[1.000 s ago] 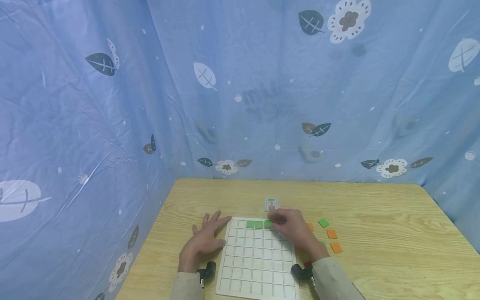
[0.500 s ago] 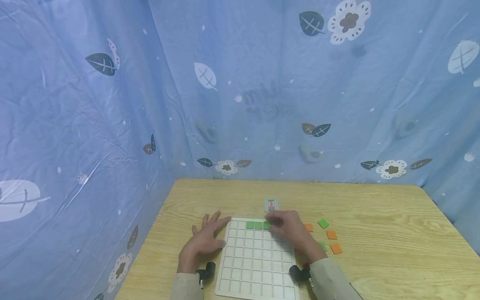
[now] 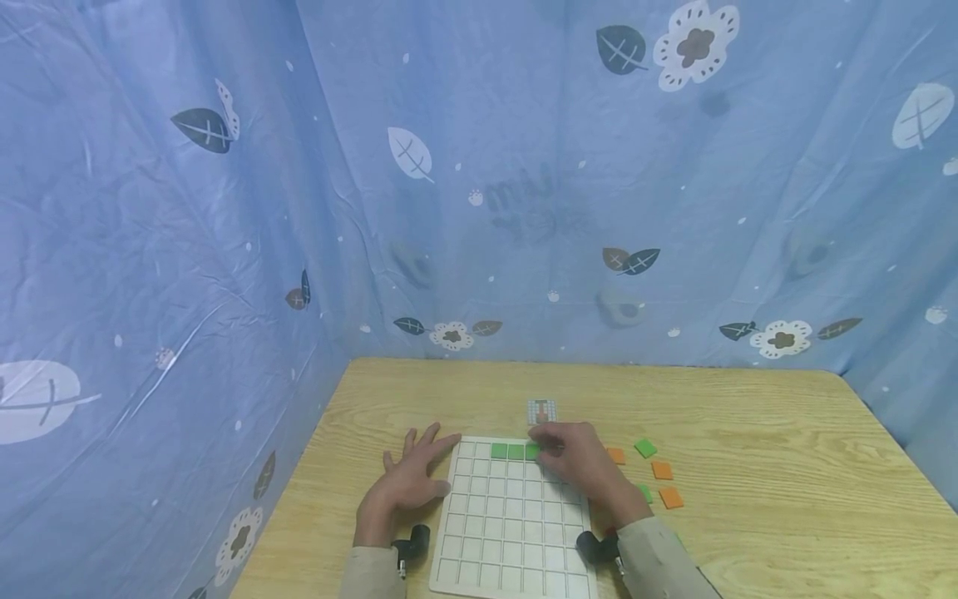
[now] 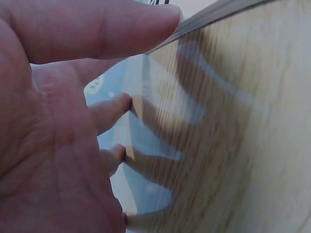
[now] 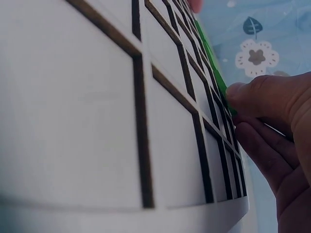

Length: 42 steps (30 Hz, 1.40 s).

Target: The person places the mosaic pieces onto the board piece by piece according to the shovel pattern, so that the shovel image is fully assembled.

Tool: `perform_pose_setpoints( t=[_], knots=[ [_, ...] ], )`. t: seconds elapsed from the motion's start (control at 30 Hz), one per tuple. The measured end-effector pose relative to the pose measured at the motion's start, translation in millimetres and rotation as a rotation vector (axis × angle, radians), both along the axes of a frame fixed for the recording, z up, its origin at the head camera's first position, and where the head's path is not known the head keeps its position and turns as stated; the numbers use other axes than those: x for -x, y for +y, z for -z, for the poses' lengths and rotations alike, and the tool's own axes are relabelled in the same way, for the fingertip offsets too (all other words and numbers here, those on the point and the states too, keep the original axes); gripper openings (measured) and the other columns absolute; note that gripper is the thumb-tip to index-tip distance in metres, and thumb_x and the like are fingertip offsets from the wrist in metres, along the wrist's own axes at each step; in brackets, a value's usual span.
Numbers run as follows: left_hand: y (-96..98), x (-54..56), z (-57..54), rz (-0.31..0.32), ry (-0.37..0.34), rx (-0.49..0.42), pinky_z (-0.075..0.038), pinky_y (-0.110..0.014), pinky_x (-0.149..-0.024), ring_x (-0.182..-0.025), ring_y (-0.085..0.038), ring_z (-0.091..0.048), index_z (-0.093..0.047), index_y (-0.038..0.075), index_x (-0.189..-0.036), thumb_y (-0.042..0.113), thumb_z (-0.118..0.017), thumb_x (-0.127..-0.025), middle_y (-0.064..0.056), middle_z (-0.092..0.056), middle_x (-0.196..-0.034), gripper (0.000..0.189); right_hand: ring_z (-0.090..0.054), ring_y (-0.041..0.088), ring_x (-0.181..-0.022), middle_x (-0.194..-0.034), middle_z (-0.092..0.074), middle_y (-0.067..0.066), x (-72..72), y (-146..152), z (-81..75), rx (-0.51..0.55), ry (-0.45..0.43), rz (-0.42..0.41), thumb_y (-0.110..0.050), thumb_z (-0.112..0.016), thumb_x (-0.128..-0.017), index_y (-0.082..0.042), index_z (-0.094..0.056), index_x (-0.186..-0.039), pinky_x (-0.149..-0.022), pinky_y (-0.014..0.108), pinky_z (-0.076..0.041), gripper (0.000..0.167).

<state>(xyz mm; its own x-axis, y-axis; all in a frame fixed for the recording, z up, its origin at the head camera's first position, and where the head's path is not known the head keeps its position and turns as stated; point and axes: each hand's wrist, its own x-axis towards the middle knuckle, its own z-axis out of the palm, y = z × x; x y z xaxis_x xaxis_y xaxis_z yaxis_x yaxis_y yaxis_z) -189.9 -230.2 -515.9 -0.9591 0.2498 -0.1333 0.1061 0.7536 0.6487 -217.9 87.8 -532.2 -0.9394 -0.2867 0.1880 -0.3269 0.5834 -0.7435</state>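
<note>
left hand, fingers spread, touches one white grid board; three green tiles fill adjoining far-row cells; one card lies beyond; right hand pinches the row's third tile; rightward, three orange tiles show.

1. A curtained-off booth or corner set around a wood-grain table; whether it stands in a home, lab or office cannot be told.
2. Blue cloth, creased and printed with flowers and leaves, hangs behind the table and along its left and right sides.
3. On the table, a white grid board and small coloured tiles fit a tabletop-game spot.
4. Black devices beside both sleeve cuffs, above the table, suggest a recording station.
</note>
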Motion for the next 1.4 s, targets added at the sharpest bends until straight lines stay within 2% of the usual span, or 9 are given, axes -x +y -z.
perform_pose_setpoints(
  t=[0.33,0.53,0.7,0.87,1.1,1.23,1.3,1.4],
  knots=[
    [-0.3,-0.6,-0.7,0.001,-0.004,-0.004,0.014,-0.090,-0.119,-0.167,-0.057,0.001,-0.055,0.026,-0.162,0.008,-0.077,-0.080,-0.019,-0.023,-0.182,0.087,-0.077,0.025,-0.123,-0.124,-0.083,0.000,-0.4,1,-0.4,-0.006,0.010,-0.002,-0.001,-0.083,-0.091,-0.012,-0.083,-0.125,-0.103,0.048,-0.064,0.036],
    [-1.0,-0.9,0.2,0.004,0.000,-0.025,0.017,-0.090,-0.117,-0.167,-0.059,0.002,-0.055,0.025,-0.162,0.008,-0.075,-0.081,-0.022,-0.022,-0.182,0.085,-0.078,0.024,-0.120,-0.125,-0.083,0.000,-0.3,6,-0.5,0.027,0.012,-0.034,-0.002,-0.084,-0.091,-0.011,-0.082,-0.125,-0.103,0.046,-0.064,0.035],
    [-2.4,-1.4,3.0,0.010,0.006,-0.045,0.019,-0.090,-0.116,-0.166,-0.059,0.004,-0.054,0.025,-0.163,0.009,-0.074,-0.082,-0.023,-0.021,-0.182,0.085,-0.078,0.026,-0.119,-0.128,-0.081,0.003,-3.6,17,-7.0,0.080,-0.040,-0.050,-0.007,-0.082,-0.094,-0.010,-0.081,-0.128,-0.104,0.044,-0.064,0.033],
    [-2.4,-1.0,3.1,0.017,0.024,-0.049,0.019,-0.092,-0.113,-0.164,-0.063,0.002,-0.056,0.024,-0.161,0.007,-0.076,-0.080,-0.027,-0.022,-0.180,0.085,-0.077,0.025,-0.120,-0.128,-0.081,0.001,-13.1,35,-19.3,0.114,-0.101,-0.033,-0.015,-0.082,-0.097,-0.011,-0.079,-0.132,-0.102,0.045,-0.064,0.035],
    [-0.9,-0.7,0.9,0.009,-0.006,-0.020,0.016,-0.090,-0.118,-0.167,-0.058,0.002,-0.054,0.024,-0.163,0.008,-0.076,-0.083,-0.023,-0.021,-0.182,0.084,-0.080,0.032,-0.115,-0.126,-0.081,0.005,-25.4,70,-30.1,0.121,-0.004,-0.050,-0.014,-0.085,-0.094,-0.006,-0.080,-0.127,-0.098,0.047,-0.066,0.034],
    [-1.4,-0.6,3.5,0.019,0.018,-0.019,0.016,-0.092,-0.116,-0.165,-0.061,0.001,-0.055,0.025,-0.162,0.008,-0.076,-0.082,-0.025,-0.022,-0.181,0.084,-0.080,0.028,-0.113,-0.124,-0.082,0.004,-34.0,90,-35.3,0.097,0.039,-0.039,-0.016,-0.087,-0.094,-0.008,-0.082,-0.124,-0.096,0.045,-0.067,0.032],
    [-2.1,-0.6,5.8,0.020,0.023,-0.018,0.016,-0.091,-0.116,-0.166,-0.060,0.002,-0.054,0.028,-0.163,0.010,-0.075,-0.083,-0.024,-0.020,-0.181,0.085,-0.080,0.025,-0.113,-0.124,-0.082,0.005,-38.7,100,-37.9,0.083,0.047,-0.035,-0.018,-0.087,-0.094,-0.010,-0.082,-0.124,-0.095,0.043,-0.067,0.032],
    [-2.6,-0.8,7.1,0.024,0.034,-0.026,0.017,-0.092,-0.115,-0.165,-0.061,0.001,-0.054,0.029,-0.163,0.010,-0.075,-0.082,-0.025,-0.021,-0.181,0.085,-0.079,0.023,-0.115,-0.126,-0.082,0.005,-46.7,115,-42.3,0.078,0.012,-0.029,-0.023,-0.086,-0.095,-0.013,-0.081,-0.127,-0.093,0.037,-0.068,0.034]
  ],
)
